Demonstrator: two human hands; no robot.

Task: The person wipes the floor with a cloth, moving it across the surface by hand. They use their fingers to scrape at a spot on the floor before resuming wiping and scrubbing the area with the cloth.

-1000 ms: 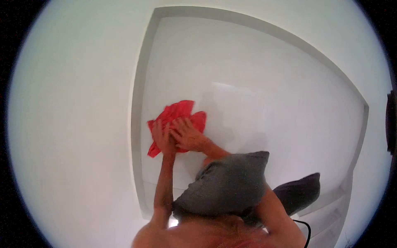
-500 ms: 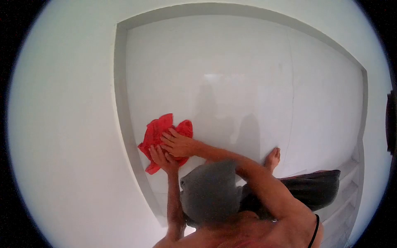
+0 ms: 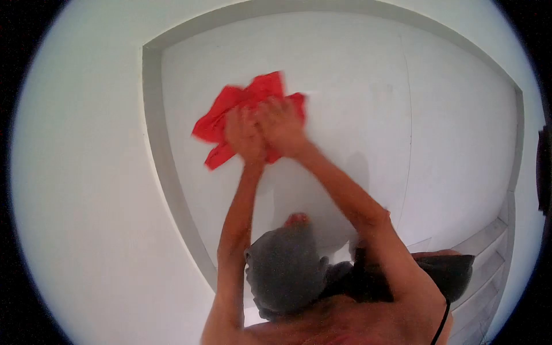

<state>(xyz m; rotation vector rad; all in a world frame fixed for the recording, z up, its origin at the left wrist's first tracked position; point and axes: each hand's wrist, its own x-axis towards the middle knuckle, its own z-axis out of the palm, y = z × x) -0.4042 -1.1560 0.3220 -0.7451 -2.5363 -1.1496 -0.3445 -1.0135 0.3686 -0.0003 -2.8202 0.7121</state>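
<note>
A crumpled red cloth (image 3: 224, 109) lies spread on the white floor (image 3: 345, 75). Both hands press down on it, side by side and nearly touching. My left hand (image 3: 244, 135) lies flat on the cloth's lower middle, its fingers stretched out and slightly blurred. On the right part of the cloth rests my right hand (image 3: 282, 126), also flat, with fingers pointing up and away. Cloth edges stick out beyond the fingers and to the left.
A grey baseboard (image 3: 158, 115) borders the floor along the left, top and right, below white walls (image 3: 86, 172). Steps (image 3: 483, 247) are at the lower right. My knee in dark grey shorts (image 3: 287, 270) and a foot (image 3: 297, 218) are below.
Both hands and the cloth have moved up and to the right, away from my body, and both arms are more stretched. A foot now shows beyond my knee.
</note>
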